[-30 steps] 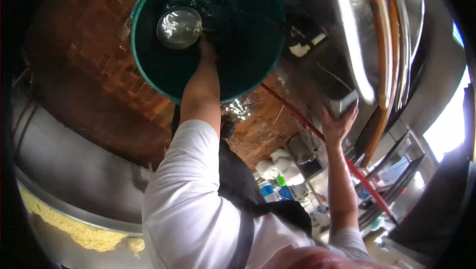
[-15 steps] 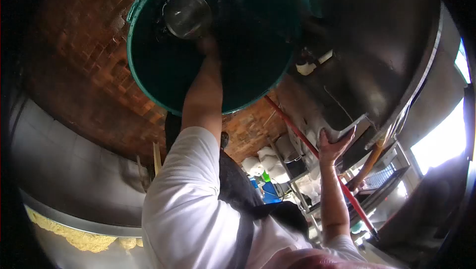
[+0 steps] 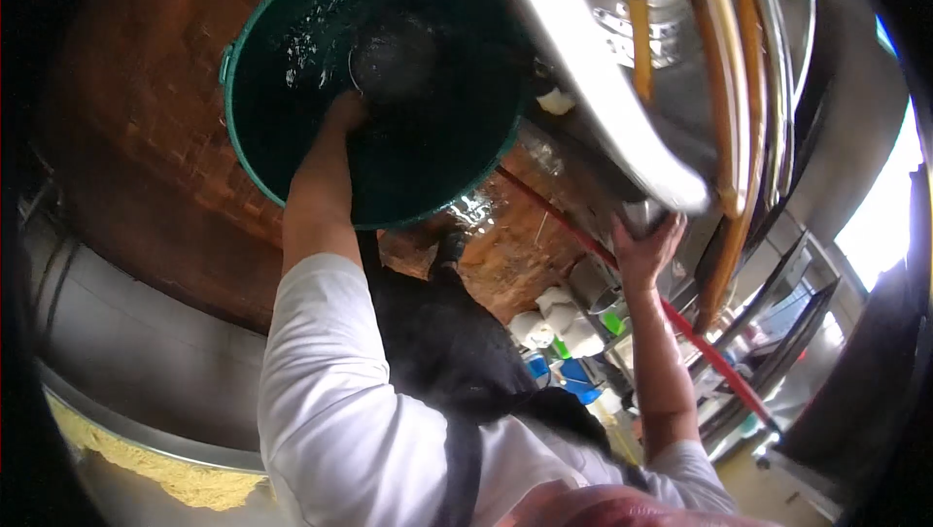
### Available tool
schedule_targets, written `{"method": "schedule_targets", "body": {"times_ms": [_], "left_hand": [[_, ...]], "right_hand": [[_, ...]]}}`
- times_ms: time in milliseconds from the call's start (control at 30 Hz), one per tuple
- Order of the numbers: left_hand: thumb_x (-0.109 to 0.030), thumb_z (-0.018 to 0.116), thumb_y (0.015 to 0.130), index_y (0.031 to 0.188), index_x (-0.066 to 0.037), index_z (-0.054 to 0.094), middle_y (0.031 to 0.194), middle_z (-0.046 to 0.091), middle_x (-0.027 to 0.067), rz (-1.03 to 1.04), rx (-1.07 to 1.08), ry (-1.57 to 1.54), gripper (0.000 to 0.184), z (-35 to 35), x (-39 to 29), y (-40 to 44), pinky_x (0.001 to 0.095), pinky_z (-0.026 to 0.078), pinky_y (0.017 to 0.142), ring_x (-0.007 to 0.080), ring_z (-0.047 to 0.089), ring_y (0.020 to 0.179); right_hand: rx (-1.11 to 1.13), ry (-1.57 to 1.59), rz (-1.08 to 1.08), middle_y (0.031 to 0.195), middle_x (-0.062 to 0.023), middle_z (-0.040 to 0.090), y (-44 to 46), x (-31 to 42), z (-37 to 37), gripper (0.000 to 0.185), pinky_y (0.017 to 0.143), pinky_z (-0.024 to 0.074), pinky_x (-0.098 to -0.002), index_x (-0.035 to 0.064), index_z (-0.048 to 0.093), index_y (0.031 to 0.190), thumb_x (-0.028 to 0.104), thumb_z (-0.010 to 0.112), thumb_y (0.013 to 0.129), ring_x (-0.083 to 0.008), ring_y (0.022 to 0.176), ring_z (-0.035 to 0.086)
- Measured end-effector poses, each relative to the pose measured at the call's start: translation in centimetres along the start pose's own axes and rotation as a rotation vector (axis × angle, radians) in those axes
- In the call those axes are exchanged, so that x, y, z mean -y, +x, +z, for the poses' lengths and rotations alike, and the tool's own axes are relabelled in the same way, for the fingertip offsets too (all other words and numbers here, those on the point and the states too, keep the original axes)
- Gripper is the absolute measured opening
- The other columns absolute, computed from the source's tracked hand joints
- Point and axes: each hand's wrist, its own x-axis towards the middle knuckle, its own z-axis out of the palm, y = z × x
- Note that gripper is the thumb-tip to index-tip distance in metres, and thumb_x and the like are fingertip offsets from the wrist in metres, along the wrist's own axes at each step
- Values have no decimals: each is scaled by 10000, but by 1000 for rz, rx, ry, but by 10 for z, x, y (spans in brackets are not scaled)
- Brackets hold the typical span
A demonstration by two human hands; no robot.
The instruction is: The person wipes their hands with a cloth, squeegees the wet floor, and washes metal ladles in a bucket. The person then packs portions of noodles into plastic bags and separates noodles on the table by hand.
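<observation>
Inside the large green tub, my left hand grips the near edge of a round metal bowl. The bowl looks dark and lies low in the water, and my fingertips are hard to see. To the right, my right hand has its thumb and fingers around a grey metal edge, beside the lower end of a bright, blurred metal piece.
Long wooden handles and metal rims hang at upper right. A red pole slants below my right hand. Wet brick floor surrounds the tub. Shelves stand at right; a large metal vessel with yellow material is at lower left.
The bowl has gone from bright to dark and sits lower in the water, farther right within the tub. The view has shifted, and the hanging handles show again. My right hand keeps its hold.
</observation>
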Motion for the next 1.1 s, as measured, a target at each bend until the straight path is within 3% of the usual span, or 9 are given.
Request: {"method": "schedule_targets", "body": {"times_ms": [267,333,467,600,800,867,967,1000,1100], "left_hand": [[-180,705,753,1021,34,676,894,701,257,-39,-86,-388,344,-89,-114,-182,494,555,761,437,691,804],[-129,719,757,1028,31,659,839,704,227,256,-281,-148,320,-89,-108,-205,461,550,639,363,695,655],[-79,739,799,1053,6,607,686,622,88,-27,-44,-514,298,-142,-193,-324,346,453,432,175,575,460],[-74,754,814,919,-15,544,643,550,28,64,-163,-613,242,-146,-231,-422,308,417,398,134,516,432],[-59,738,827,1042,-8,548,714,576,22,42,-318,-738,291,-150,-318,-555,273,417,405,111,507,443],[-88,734,833,1099,-7,565,746,588,36,73,-371,-781,326,-152,-342,-588,263,415,410,113,517,460],[-83,729,834,1142,5,575,739,585,38,48,-401,-805,355,-174,-383,-626,266,425,417,115,515,455],[-85,731,835,1139,2,581,732,588,32,18,-430,-773,350,-185,-406,-640,273,430,423,114,518,459],[-65,722,832,1058,-14,580,716,591,24,51,-465,-658,272,-223,-439,-659,280,432,440,109,521,472]], "right_hand": [[112,222,22,1439,-239,461,15,20,-40,1048,1082,430,-440,22,274,1525,377,858,731,-426,1319,468],[98,196,34,1451,-213,466,4,6,-22,1028,1107,402,-435,22,288,1527,470,807,761,-412,1350,441],[16,193,-7,1362,-214,508,2,-7,-30,903,1113,343,-484,19,476,1424,610,719,786,-409,1283,449],[30,277,-37,1374,-185,471,3,-10,-57,851,1103,333,-497,10,505,1385,545,751,772,-379,1271,451],[165,129,199,1637,-235,167,-31,17,-43,741,1209,153,-595,-2,236,1559,192,543,913,-381,1526,150],[239,154,157,1565,-246,357,-59,25,-97,624,1152,244,-640,-13,461,1449,182,584,869,-399,1449,347],[912,536,-94,1285,-240,642,-49,22,-186,428,1026,435,-590,0,677,1209,160,611,818,-394,1191,620],[713,539,-320,951,-210,739,-47,37,-166,287,856,551,-512,8,740,1011,119,613,779,-392,917,717],[335,812,-432,901,-239,722,-13,66,-209,257,791,574,-471,-15,713,976,117,606,784,-401,902,707]]}}
